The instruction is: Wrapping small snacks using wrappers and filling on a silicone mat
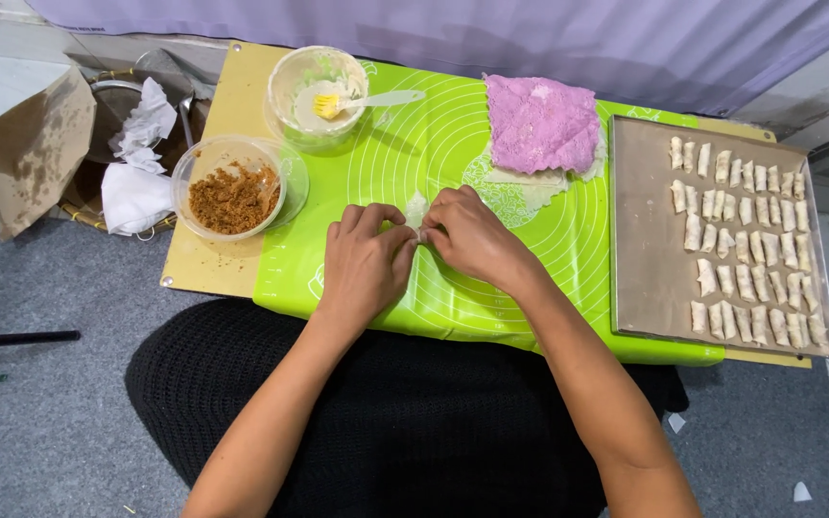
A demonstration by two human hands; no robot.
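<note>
Pinching a small pastry wrapper (417,213) between both hands near the middle of the green mat (453,144), your left hand (365,264) and right hand (472,235) grasped it mid-roll, so the next move probably called for tightening the roll evenly.

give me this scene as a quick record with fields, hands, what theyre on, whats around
left hand: fingertips pinching a small pale wrapper
right hand: pinching the same wrapper
surface: green mat
left of hands: bowl of brown filling
far side: bowl with yellow brush; pink cloth over a wrapper stack
right: tray with rows of small rolls
</note>
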